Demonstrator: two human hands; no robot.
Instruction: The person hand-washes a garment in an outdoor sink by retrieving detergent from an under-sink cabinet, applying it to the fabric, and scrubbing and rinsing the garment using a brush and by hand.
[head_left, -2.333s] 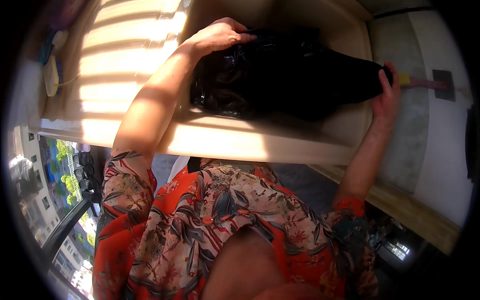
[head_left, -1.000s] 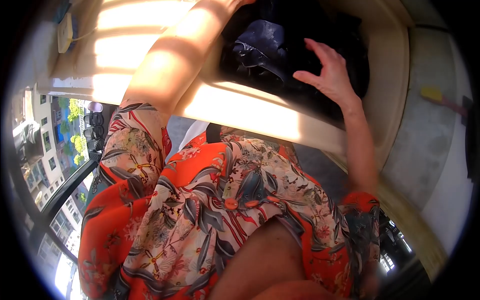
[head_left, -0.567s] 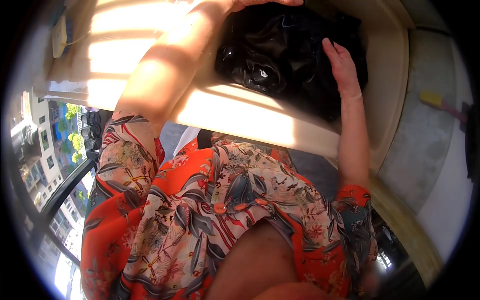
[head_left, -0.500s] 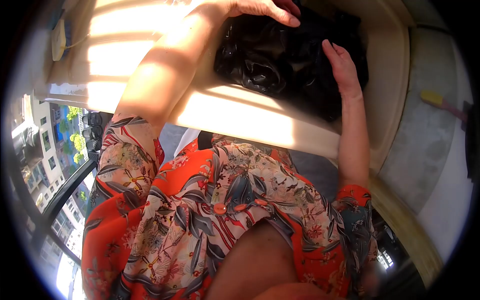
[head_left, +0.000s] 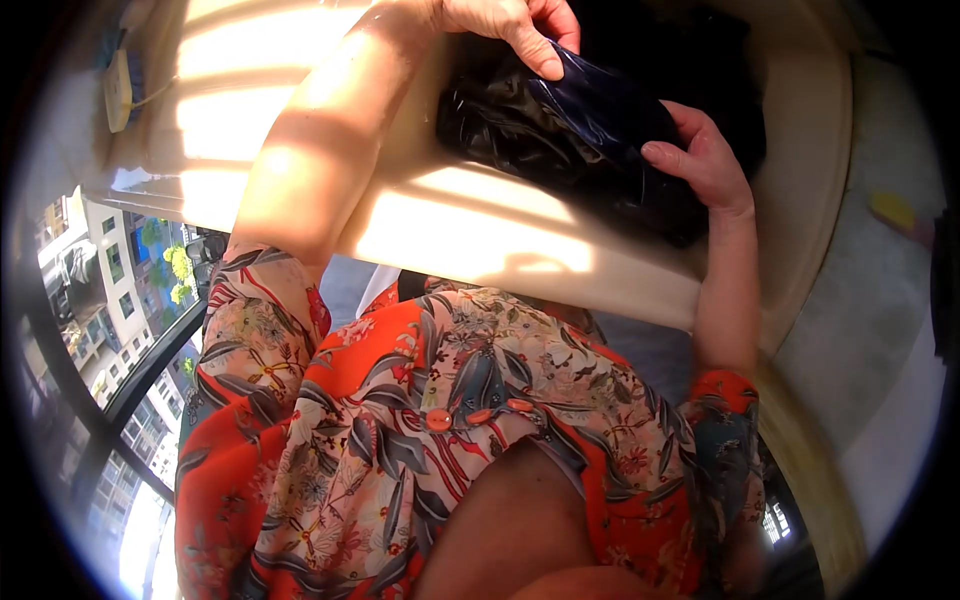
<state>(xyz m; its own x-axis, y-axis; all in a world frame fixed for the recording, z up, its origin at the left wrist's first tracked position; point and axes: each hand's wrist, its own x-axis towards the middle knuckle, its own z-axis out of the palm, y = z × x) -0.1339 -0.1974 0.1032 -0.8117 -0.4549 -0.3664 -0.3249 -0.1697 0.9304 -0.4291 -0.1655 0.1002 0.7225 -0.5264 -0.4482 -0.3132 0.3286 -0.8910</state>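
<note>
A heap of dark, shiny, wet-looking cloth [head_left: 520, 130] lies in a cream basin [head_left: 815, 150] in front of me. At the top of the view, my left hand [head_left: 515, 28] pinches an edge of this cloth between thumb and fingers. My right hand [head_left: 705, 160] grips the same stretch of cloth farther right, thumb on top and fingertips partly hidden behind it. Between the two hands a navy fold is drawn fairly taut and catches the light. The cloth's exact kind cannot be made out.
A sunlit cream slab [head_left: 225, 110] adjoins the basin on the left, with a pale yellow object [head_left: 118, 90] at its far edge. On the grey counter [head_left: 840, 270] to the right lies a yellow-headed brush [head_left: 893, 212]. A window [head_left: 125, 300] is at left.
Both hands have closed on the cloth and lifted a navy fold between them. The right hand has moved slightly down and to the right; the left has shifted slightly left.
</note>
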